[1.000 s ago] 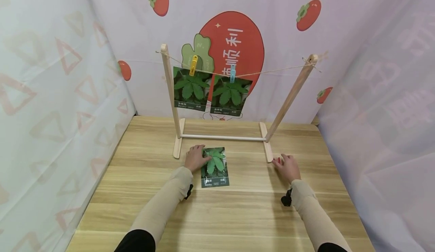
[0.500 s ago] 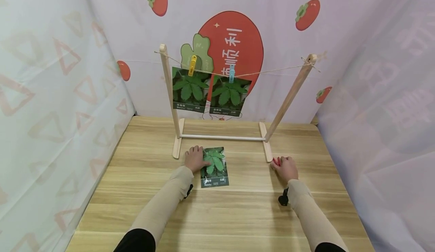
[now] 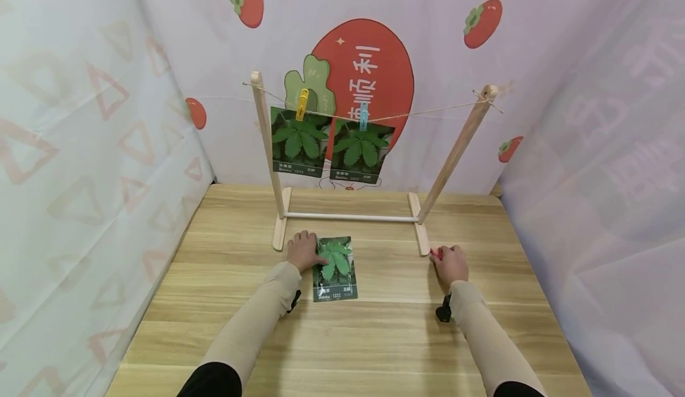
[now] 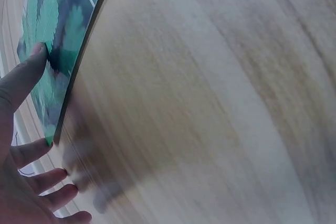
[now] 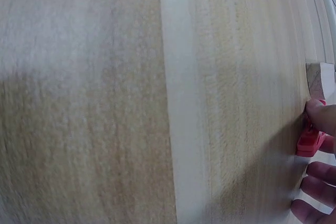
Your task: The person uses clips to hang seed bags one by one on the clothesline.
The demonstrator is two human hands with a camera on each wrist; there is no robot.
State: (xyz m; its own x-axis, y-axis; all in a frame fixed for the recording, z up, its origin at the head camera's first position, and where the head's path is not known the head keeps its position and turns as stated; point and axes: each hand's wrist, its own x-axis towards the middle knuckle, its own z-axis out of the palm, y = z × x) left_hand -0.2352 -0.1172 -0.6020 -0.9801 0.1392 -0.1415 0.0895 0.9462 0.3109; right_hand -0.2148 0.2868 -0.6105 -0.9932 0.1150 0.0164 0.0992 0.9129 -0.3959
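A glossy seed packet [image 3: 335, 269] with a green-leaf picture lies on the table. My left hand [image 3: 303, 251] pinches its left side: in the left wrist view the thumb [image 4: 31, 69] rests on the printed face and the index finger meets the edge. By the right foot of the wooden stand, my right hand [image 3: 452, 264] holds a red clothespin [image 5: 311, 141] between thumb and fingers. Two similar packets hang from the string, one [image 3: 299, 142] under a yellow clothespin [image 3: 302, 104], the other [image 3: 361, 152] under a blue clothespin [image 3: 364, 116].
The wooden stand has two posts [image 3: 457, 153] joined low down by a white rod [image 3: 350, 216], with the string [image 3: 423, 112] tied between their tops. Its right foot [image 3: 421, 239] is close to my right hand. Printed cloth [image 3: 439, 58] encloses the table [image 3: 374, 349] behind and at both sides.
My left hand and the seed packet have shifted slightly toward me and to the left. The right hand has closed more tightly around the red clothespin, staying near the stand's foot.
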